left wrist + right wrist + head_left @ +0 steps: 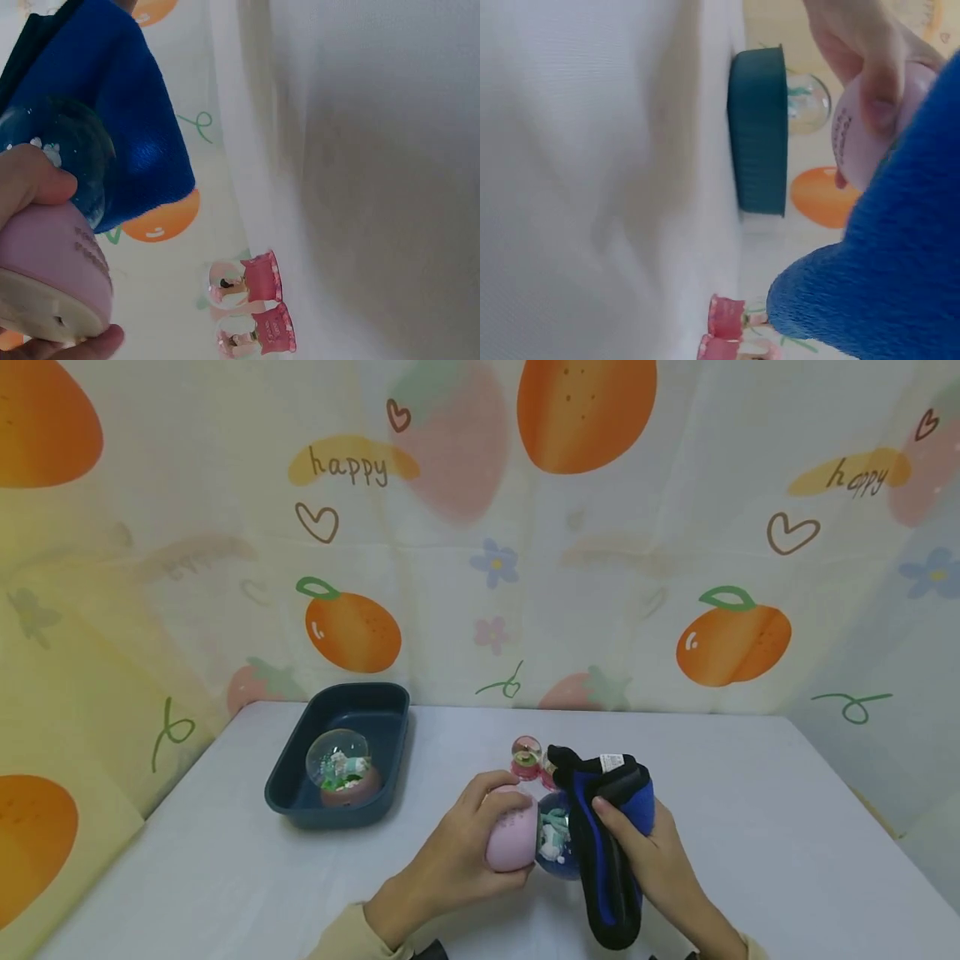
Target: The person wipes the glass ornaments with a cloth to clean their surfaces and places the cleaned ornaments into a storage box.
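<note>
My left hand (pixel 453 847) grips the pink base of a snow globe (pixel 512 833), which lies tipped sideways above the table with its clear dome facing right. Small white and teal figures show inside the dome. A black and blue plush cloth (pixel 611 893) is held in my right hand (pixel 667 864), thumb on its near side. The cloth's blue face (pixel 142 142) lies against or just behind the dome in the left wrist view. From the right wrist, the cloth hides the dome and only the pink base (pixel 862 142) shows under the left fingers.
At the table's left stands a dark teal tray (pixel 281 789) with another snow globe (pixel 337 760) in it. Beyond my hands are two small pink-based globes, one nearer the left (pixel 526 757), the other partly behind the cloth. A fruit-print curtain (pixel 450 610) hangs behind the white table (pixel 210 877).
</note>
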The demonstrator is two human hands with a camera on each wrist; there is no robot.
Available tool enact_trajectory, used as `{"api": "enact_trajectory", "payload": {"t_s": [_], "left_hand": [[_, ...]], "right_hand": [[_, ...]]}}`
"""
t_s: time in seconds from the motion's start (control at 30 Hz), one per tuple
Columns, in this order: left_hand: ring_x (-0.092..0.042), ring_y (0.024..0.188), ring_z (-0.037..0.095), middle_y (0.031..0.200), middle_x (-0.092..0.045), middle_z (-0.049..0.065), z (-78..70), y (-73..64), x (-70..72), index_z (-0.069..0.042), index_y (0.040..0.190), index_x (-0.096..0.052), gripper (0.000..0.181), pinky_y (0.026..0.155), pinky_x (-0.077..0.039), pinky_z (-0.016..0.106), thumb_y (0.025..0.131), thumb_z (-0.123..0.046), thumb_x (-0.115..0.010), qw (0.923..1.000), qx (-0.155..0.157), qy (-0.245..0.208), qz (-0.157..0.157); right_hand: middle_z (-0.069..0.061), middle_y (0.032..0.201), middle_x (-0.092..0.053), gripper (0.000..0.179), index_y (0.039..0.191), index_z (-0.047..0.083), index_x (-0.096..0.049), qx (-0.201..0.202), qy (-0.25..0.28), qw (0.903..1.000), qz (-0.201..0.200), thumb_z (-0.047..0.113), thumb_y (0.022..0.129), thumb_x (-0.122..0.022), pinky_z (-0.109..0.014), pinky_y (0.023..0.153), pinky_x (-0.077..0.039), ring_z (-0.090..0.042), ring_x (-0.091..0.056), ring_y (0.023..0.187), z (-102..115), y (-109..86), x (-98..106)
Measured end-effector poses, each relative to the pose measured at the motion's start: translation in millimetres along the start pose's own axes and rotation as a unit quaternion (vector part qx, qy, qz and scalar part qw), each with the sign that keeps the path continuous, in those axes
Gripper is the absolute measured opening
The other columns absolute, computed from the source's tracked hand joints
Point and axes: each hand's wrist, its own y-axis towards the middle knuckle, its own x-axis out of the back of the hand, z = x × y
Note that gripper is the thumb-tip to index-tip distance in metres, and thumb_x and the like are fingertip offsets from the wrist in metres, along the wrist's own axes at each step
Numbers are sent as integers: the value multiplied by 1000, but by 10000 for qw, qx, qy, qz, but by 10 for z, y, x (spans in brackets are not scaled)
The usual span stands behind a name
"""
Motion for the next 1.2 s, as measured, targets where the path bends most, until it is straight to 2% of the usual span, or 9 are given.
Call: {"api": "enact_trajectory", "payload": {"t_s": [0.1,0.17,0.3,0.4,0.53,0.7,0.8,1.07,1.2], "left_hand": [[-60,111,23,132,-50,11,15,-5,12,-16,125,-50,79,85,-59,30,59,-20,-94,9987,-451,195,-123],[-60,112,24,132,-50,13,24,0,23,-17,125,-49,82,86,-59,31,57,-19,-95,9965,-768,277,-191],[-56,117,25,132,-49,13,32,16,46,-16,125,-48,84,90,-57,33,55,-19,-95,9918,-1162,444,-283],[-55,117,25,131,-49,13,41,25,53,-16,125,-47,83,90,-58,34,56,-19,-94,9894,-1287,572,-354],[-57,115,26,130,-51,13,61,25,43,-15,124,-48,82,87,-58,33,56,-20,-94,9895,-1232,652,-383],[-57,114,25,129,-51,11,78,33,28,-16,124,-48,82,85,-59,33,55,-21,-94,9881,-1214,837,-437],[-57,114,25,129,-51,10,83,38,28,-17,124,-49,82,84,-60,34,55,-21,-93,9871,-1207,943,-476],[-57,114,23,127,-52,11,96,29,46,-16,123,-51,79,79,-61,33,56,-19,-92,9894,-938,994,-486],[-56,115,23,128,-52,10,103,19,38,-15,124,-52,78,80,-60,31,57,-20,-92,9900,-907,993,-432]], "right_hand": [[-3,83,-64,18,109,-4,-56,-31,111,9999,-112,12,100,-54,-32,57,-57,-11,-65,65,-6,9,12],[-1,83,-64,20,109,-5,-55,-140,318,9994,23,12,100,-52,-32,58,-58,-12,-66,67,-11,13,21],[-5,95,-62,37,120,-6,-46,-637,877,9911,778,27,103,-42,-30,70,-58,-14,-64,82,-32,8,29],[-7,103,-59,48,127,-5,-41,-910,1130,9826,1164,36,103,-36,-29,77,-56,-15,-61,91,-48,10,24],[-6,101,-62,41,125,-4,-44,-967,1161,9839,953,31,104,-38,-30,75,-57,-15,-63,88,-47,26,12],[-2,89,-64,25,114,-4,-53,-621,602,9960,217,18,102,-51,-31,63,-57,-13,-65,73,-32,41,11],[-2,85,-64,20,111,-4,-56,-357,311,9989,-17,12,99,-56,-30,61,-57,-11,-64,70,-17,30,1],[-20,114,-60,41,132,-1,-42,400,252,9939,993,7,95,-58,-30,76,-59,-12,-66,92,-57,-54,-98],[-13,113,-62,41,131,5,-46,1091,-107,9904,836,4,93,-62,-28,76,-58,-10,-65,92,-87,-59,-117]]}}
